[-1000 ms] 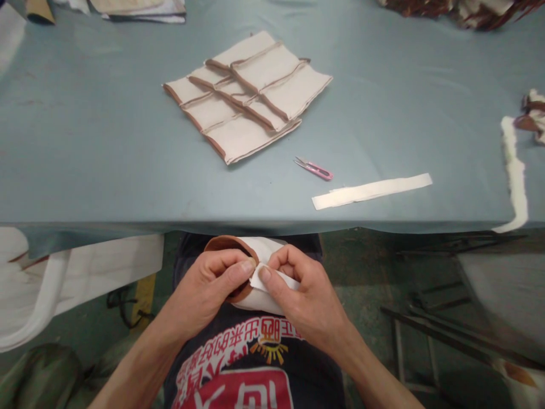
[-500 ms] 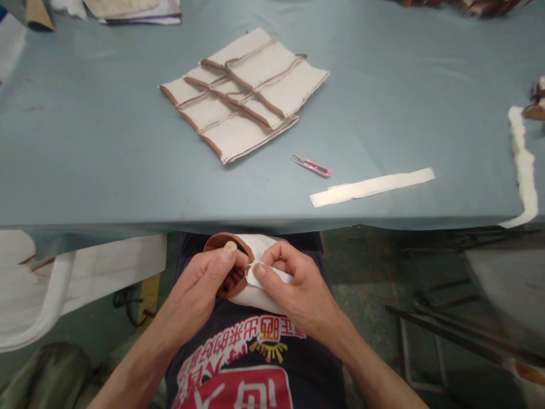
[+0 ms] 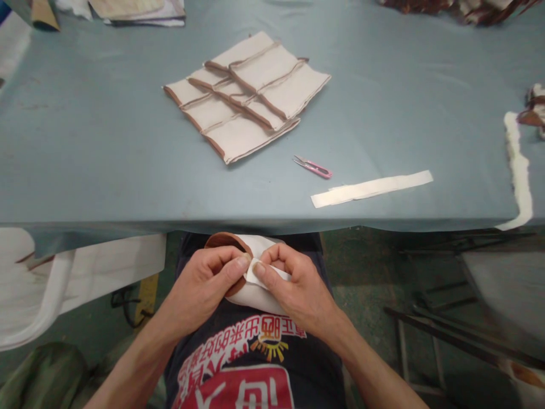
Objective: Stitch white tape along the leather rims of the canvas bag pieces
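Over my lap, just below the table edge, I hold a tube-like white fabric piece whose open end shows a brown lining. My left hand pinches the rim of that opening, thumb against fingertips. Close beside it, my right hand is closed, its thumb pressing a narrow white strip against the piece. The fingertips of both hands nearly meet at the strip's end. The inside of the opening is mostly covered by my left hand.
On the blue-green table lie overlapping white pieces with brown edges, pink-handled thread snips and a flat cream strip. A fluffy white strip lies at the right edge. A white curved frame stands at lower left.
My left thumb has come down from its raised position and now presses against the fingers at the rim, close to the strip. My right hand has stayed nearly in place.
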### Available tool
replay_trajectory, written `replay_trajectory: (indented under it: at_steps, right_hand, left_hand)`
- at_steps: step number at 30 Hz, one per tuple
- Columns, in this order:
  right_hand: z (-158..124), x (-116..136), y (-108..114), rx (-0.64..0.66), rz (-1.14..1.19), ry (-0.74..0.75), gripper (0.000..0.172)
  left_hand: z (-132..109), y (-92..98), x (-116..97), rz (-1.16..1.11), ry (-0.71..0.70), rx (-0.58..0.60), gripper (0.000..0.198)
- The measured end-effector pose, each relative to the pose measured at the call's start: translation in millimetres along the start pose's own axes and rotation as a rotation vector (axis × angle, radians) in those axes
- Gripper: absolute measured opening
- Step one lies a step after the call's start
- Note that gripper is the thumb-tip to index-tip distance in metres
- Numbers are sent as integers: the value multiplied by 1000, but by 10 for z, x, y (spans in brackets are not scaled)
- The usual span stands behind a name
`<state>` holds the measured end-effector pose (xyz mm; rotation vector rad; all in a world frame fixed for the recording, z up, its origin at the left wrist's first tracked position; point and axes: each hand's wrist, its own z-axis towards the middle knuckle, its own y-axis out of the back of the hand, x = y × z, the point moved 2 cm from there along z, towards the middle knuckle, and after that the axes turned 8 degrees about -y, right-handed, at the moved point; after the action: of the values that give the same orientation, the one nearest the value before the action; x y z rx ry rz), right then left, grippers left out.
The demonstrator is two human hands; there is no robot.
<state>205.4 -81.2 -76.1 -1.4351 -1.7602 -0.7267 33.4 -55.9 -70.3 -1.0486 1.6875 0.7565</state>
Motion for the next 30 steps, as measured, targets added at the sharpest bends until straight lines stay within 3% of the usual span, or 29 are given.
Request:
replay_trajectory:
  at_steps: [10,16,30]
  right_hand:
    - [-19,-76,-78,-25,115,-26,28]
    - [-35,-72,-143,-147,35,67,26]
    - [-14,-33,-131,-147,-62,45,24]
  left_hand:
    - [18,12,93,-53,-17,-21,50]
    - [28,26,95,-75,-31,-26,49]
    - [12,18,106,-64,-38,-59,46]
